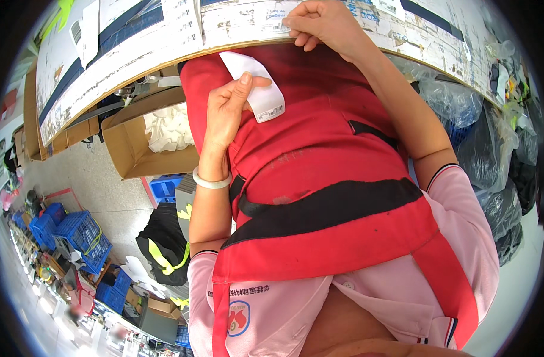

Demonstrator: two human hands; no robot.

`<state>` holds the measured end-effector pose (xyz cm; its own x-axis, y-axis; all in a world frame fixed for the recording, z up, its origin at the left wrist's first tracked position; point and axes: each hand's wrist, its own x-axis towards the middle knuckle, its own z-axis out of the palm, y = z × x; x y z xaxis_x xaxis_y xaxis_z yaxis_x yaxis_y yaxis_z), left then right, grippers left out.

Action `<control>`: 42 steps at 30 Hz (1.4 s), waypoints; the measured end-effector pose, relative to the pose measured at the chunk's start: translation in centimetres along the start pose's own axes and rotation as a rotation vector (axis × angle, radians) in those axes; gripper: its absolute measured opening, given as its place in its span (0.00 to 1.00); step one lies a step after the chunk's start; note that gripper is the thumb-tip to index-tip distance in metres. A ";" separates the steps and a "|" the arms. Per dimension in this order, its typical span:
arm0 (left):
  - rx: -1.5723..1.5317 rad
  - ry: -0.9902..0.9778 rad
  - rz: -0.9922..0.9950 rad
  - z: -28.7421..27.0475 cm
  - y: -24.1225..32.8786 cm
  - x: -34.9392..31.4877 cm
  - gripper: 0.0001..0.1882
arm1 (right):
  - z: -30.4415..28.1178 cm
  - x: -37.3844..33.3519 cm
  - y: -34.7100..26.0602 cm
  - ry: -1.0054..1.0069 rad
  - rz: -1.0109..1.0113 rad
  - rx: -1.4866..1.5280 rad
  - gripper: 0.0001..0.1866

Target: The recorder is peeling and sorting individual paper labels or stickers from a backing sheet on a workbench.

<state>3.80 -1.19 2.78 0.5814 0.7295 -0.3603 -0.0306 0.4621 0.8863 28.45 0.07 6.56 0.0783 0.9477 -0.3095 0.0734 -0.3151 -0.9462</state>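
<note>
My left hand (227, 110), with a pale bangle at its wrist, pinches a curved strip of white labels (269, 98) between thumb and fingers. The strip hangs over the lap of my red apron (319, 143), and a small barcode shows at its lower end. Further up and to the right, my right hand (325, 27) is at the front edge of the worktable (239, 27). Its thumb and index finger are pressed together over the worn white tabletop. Whatever sits between those fingertips, if anything, is too small to make out.
More white label sheets (181, 24) lie on the table at the left. Below its edge stands an open cardboard box (126, 152) holding white scraps (171, 128). Clear and dark plastic bags (483, 143) crowd the right side. Blue crates (84, 235) stand on the floor at left.
</note>
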 end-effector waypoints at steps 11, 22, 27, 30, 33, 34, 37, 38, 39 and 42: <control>0.017 0.007 -0.010 0.0 -0.3 0.2 0.22 | 0.0 0.0 -0.3 0.000 0.032 -0.017 0.10; -0.011 0.016 -0.033 0.1 -0.4 0.3 0.21 | 0.4 0.0 -1.0 0.020 0.043 -0.113 0.10; 0.015 0.031 -0.012 -0.1 -0.8 0.2 0.18 | 0.3 -1.1 -0.3 -0.031 -0.435 -0.150 0.11; 0.049 0.091 0.059 0.3 -0.3 0.0 0.15 | 0.5 -1.2 0.0 0.007 -0.006 -0.161 0.09; 0.064 0.124 0.088 0.4 0.3 -0.1 0.14 | 0.9 -2.9 -0.4 -0.101 -0.063 -0.049 0.09; 0.001 0.136 0.106 0.6 0.6 -0.1 0.14 | 1.1 -3.3 -0.6 -0.099 -0.061 -0.046 0.09; -0.067 0.162 0.134 1.2 1.0 -0.2 0.12 | 1.8 -4.1 -0.8 -0.172 -0.056 -0.033 0.09; -0.075 0.178 0.148 1.3 1.0 -0.3 0.10 | 1.9 -4.3 -0.9 -0.172 -0.055 -0.029 0.09; -0.073 0.178 0.146 1.2 0.8 -0.2 0.10 | 2.0 -4.6 -1.0 -0.210 -0.041 -0.049 0.09; -0.035 0.164 0.161 0.9 0.3 -0.1 0.07 | 2.2 -4.8 -0.6 -0.243 -0.031 -0.045 0.09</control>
<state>4.47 -1.60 3.36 0.4269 0.8662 -0.2598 -0.1421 0.3480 0.9267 25.82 -4.19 8.42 -0.1652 0.9398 -0.2993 0.1162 -0.2828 -0.9521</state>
